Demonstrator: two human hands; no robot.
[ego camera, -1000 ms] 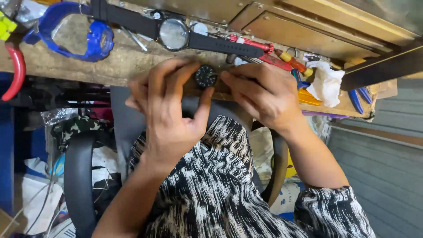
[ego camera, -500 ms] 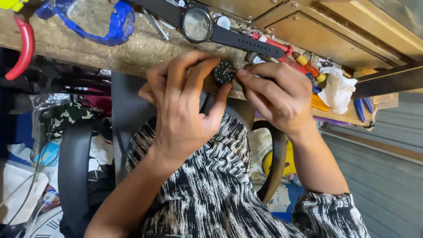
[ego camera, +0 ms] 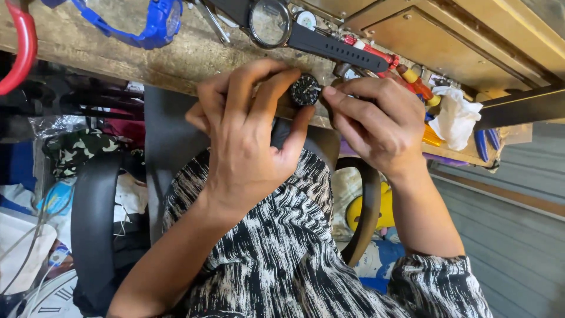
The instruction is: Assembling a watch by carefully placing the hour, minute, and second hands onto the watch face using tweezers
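**Two hands on a small black watch at the bench edge**

The wooden workbench [ego camera: 106, 50] ran across the top of the view, worn and scuffed, w/ a brass-coloured panel [ego camera: 447, 35] at its far right. Below it sat a black chair [ego camera: 94, 224], its armrest curving down the left side, and the person's black-and-white patterned garment [ego camera: 276, 253] filled the lower middle.

The left hand [ego camera: 247, 147] was raised to the bench edge, fingers curled closed around a small black watch [ego camera: 305, 90]; thumb pressed up under it, index and middle fingers over its left side. The right hand [ego camera: 376, 126] met it from the other side, fingertips pinched together against the watch's right rim, approx. at the crown. Whether they gripped a tool there, can't tell. The watch was held between both hands, just at the front edge of the bench, dial facing the camera.

On the bench behind: a big black-strapped watch [ego camera: 271, 22] lying flat, just above the hands; a blue watch [ego camera: 150, 23] to the left; a red curved handle [ego camera: 20, 53] at far left. To the right, a crumpled white cloth [ego camera: 456, 118], blue-handled pliers [ego camera: 487, 140] beside it, and red and yellow screwdrivers [ego camera: 406, 70] near the right hand's knuckles.
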